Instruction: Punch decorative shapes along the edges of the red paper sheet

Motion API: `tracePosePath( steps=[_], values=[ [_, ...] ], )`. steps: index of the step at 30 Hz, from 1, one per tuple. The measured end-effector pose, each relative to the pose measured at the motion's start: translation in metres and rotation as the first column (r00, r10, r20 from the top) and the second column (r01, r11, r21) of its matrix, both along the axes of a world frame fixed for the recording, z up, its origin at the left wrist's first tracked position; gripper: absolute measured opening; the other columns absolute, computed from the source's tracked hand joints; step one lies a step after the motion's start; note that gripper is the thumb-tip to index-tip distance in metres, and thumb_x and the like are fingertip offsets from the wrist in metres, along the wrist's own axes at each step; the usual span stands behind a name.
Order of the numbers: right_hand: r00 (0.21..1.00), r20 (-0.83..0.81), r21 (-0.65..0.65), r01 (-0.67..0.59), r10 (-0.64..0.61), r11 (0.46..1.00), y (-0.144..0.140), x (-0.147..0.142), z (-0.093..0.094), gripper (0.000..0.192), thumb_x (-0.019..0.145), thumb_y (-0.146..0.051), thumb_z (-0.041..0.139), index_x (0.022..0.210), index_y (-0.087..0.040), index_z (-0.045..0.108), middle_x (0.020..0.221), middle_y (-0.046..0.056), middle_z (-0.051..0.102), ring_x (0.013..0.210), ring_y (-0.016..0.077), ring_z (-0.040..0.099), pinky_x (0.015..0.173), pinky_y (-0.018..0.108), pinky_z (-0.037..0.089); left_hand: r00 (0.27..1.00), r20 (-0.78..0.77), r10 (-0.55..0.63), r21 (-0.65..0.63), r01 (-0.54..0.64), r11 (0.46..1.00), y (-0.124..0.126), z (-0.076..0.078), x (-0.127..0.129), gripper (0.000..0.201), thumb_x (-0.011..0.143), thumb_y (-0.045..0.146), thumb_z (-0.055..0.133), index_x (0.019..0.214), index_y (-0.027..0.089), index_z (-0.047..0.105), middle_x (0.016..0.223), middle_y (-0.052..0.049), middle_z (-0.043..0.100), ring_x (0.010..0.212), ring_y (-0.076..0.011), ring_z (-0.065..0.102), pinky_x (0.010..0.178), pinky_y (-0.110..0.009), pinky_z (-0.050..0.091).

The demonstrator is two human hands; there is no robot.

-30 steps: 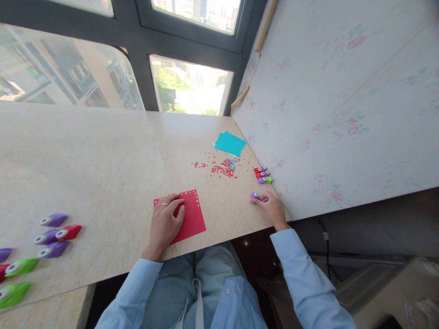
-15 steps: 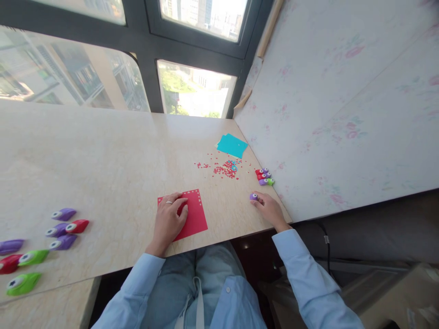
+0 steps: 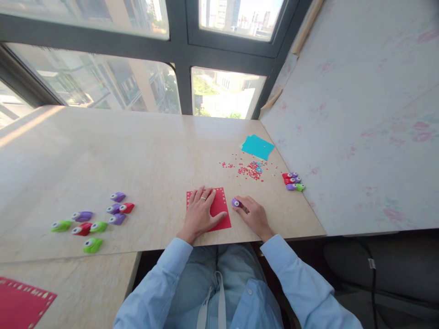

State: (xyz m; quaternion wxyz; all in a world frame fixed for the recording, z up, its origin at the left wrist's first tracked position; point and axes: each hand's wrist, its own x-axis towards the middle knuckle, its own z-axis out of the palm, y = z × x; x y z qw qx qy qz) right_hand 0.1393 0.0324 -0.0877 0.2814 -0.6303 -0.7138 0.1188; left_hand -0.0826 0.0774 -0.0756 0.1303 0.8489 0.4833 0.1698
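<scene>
Under my left hand (image 3: 200,212), spread flat with fingers apart, lies a red sheet of paper (image 3: 220,199) with small holes punched along its far and right edges. My right hand (image 3: 254,217) is closed around a purple craft punch (image 3: 236,202), just off the sheet's right edge. The punch does not appear to touch the sheet. Beyond both hands, red and blue punched-out paper bits (image 3: 250,171) lie scattered.
Blue paper sheets (image 3: 258,147) lie near the wall, with several coloured punches (image 3: 291,180) close by. More punches (image 3: 116,209) stand on the left. Another punched red sheet (image 3: 22,301) lies at the lower left. The patterned wall (image 3: 360,137) bounds the right side.
My right hand has brought the purple punch left, from near the wall to beside the red sheet. My left hand's fingers have spread flatter on the sheet. The view has turned left.
</scene>
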Motion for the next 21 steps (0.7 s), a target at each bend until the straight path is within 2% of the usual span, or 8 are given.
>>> tracePosePath(
  steps=[2,4,11,21],
  values=[
    [0.998,-0.028,0.035,-0.054,0.055,0.998,0.0055,-0.0065,-0.0010,0.034,0.095,-0.038,0.057,0.120,-0.018,0.067,0.096,0.008,0.069,0.078,0.0168,0.063,0.073,0.027,0.049,0.997,-0.010,-0.078,-0.011,0.078,0.997,-0.0004,0.0001,-0.0007,0.089,0.075,0.072,0.062,0.146,0.020,0.044,0.152,-0.010,0.042,0.147,-0.0346,0.026,0.124,-0.056,0.019],
    [0.996,-0.054,0.062,-0.072,0.075,0.996,0.0089,-0.0089,-0.0022,0.034,0.095,-0.040,0.057,0.118,-0.018,0.067,0.093,0.008,0.068,0.074,0.0162,0.061,0.071,0.028,0.049,0.993,-0.009,-0.122,-0.017,0.121,0.992,-0.0006,0.0005,-0.0012,0.095,0.070,0.077,0.063,0.145,0.022,0.045,0.153,-0.010,0.042,0.147,-0.0350,0.028,0.124,-0.056,0.019],
    [0.988,-0.147,0.079,-0.039,0.051,0.996,0.0083,-0.0052,-0.0018,0.034,0.093,-0.042,0.060,0.113,-0.016,0.069,0.087,0.006,0.066,0.067,0.0146,0.058,0.067,0.027,0.050,0.995,0.031,-0.093,-0.019,0.093,0.995,-0.0014,0.0013,0.0008,0.088,0.071,0.073,0.067,0.140,0.022,0.050,0.148,-0.009,0.048,0.143,-0.0330,0.034,0.123,-0.056,0.022],
    [0.988,-0.141,0.072,-0.047,0.057,0.996,0.0073,-0.0044,-0.0008,0.036,0.092,-0.046,0.060,0.112,-0.016,0.068,0.083,0.005,0.063,0.064,0.0135,0.054,0.064,0.027,0.050,0.994,0.075,-0.082,0.013,0.081,0.997,-0.0045,0.0007,0.0037,0.080,0.073,0.066,0.070,0.136,0.020,0.052,0.143,-0.012,0.053,0.138,-0.0323,0.040,0.121,-0.055,0.025]
  ],
)
